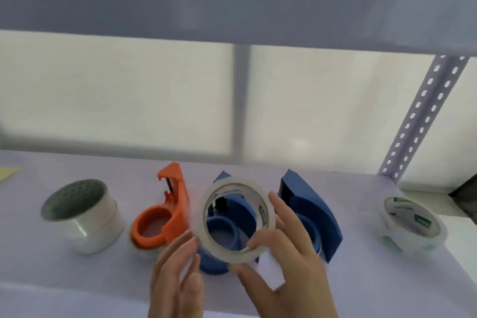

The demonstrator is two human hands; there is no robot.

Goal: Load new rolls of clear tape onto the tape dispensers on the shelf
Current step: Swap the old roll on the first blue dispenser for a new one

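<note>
My right hand (291, 253) grips a roll of clear tape (204, 224) by its right and lower rim, holding it tilted over a blue tape dispenser (227, 233) at the shelf's middle. Straight fingers of my left hand (176, 273) touch the roll's lower left edge. An orange dispenser (165, 217) stands to the left, and a second blue dispenser (307, 209) to the right, partly behind my right hand. A stack of clear tape rolls (85, 217) stands at the left. One more clear roll (413, 224) lies flat at the right.
Everything sits on a pale lilac shelf board (51, 279). A shelf beam (232, 8) crosses overhead and a perforated upright (423, 111) rises at the right. A translucent white panel closes the back.
</note>
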